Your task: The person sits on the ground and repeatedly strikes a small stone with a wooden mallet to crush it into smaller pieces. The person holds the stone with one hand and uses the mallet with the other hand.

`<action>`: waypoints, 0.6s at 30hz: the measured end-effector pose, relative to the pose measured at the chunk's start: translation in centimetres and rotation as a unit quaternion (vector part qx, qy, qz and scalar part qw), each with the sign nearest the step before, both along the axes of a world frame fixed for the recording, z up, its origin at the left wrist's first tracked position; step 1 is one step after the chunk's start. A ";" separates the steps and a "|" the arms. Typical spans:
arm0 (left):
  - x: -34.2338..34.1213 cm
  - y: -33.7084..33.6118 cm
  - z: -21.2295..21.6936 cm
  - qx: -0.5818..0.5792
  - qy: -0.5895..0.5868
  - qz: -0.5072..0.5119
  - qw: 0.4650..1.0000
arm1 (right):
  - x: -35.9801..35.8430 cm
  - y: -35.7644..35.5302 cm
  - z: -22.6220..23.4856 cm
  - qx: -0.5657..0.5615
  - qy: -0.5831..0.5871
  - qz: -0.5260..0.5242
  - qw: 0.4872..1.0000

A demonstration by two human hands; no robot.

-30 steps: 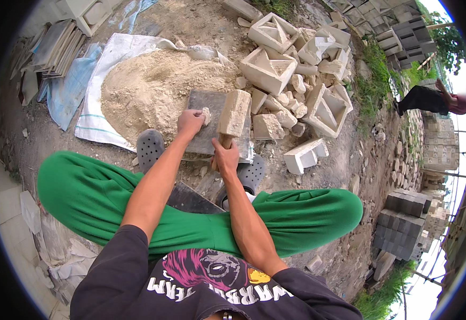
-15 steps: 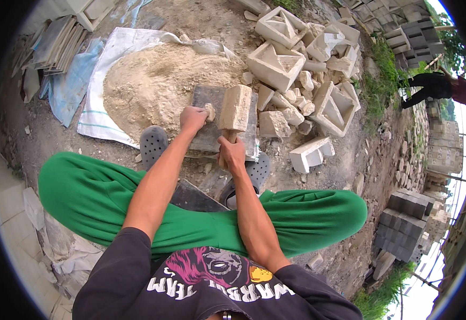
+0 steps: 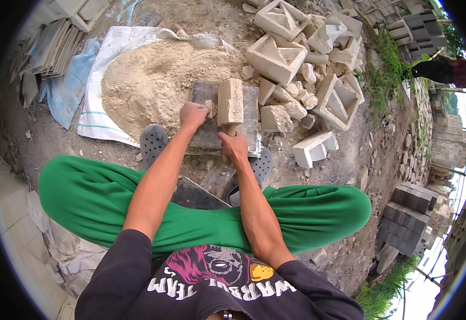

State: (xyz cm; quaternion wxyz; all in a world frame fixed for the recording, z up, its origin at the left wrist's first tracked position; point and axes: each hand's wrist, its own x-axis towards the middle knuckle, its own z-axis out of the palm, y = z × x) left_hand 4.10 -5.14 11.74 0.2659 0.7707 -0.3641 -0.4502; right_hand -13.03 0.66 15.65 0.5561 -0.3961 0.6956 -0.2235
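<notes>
My right hand (image 3: 234, 146) is wrapped round the handle of a wooden mallet (image 3: 230, 102), whose blocky, dust-coated head is over a dark flat slab (image 3: 250, 114). Beside the mallet head, my left hand (image 3: 193, 116) grips a small pale chunk of stone (image 3: 209, 108) at its fingertips, over the slab's left part. Whether the mallet touches the slab or the chunk I cannot tell. Past the slab spreads a heap of pale crushed powder (image 3: 147, 80) on a white woven sack (image 3: 91, 109).
Broken pale cast blocks (image 3: 278, 58) pile up at the far right, with a smaller white piece (image 3: 315, 149) nearer. Thin boards (image 3: 57, 48) and blue plastic sheet (image 3: 70, 85) lie far left. Grey blocks (image 3: 406, 218) are stacked at right. Another person (image 3: 446, 69) stands far right.
The mallet head has shifted slightly left and now stands straighter beside my left hand. The stone chunk looks turned more upright. The other person has moved towards the picture's right.
</notes>
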 end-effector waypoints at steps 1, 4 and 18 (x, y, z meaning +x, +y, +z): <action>-0.1 0.0 0.4 0.012 0.000 -0.003 1.000 | 0.0 -0.1 0.5 -0.012 -0.007 -0.026 1.000; -0.2 0.1 1.0 0.030 0.011 -0.005 0.999 | 0.3 -0.8 2.2 -0.065 -0.040 -0.093 0.993; 0.5 -0.1 0.1 0.024 0.055 0.014 0.998 | 0.5 -0.5 -0.3 -0.046 0.058 0.016 0.997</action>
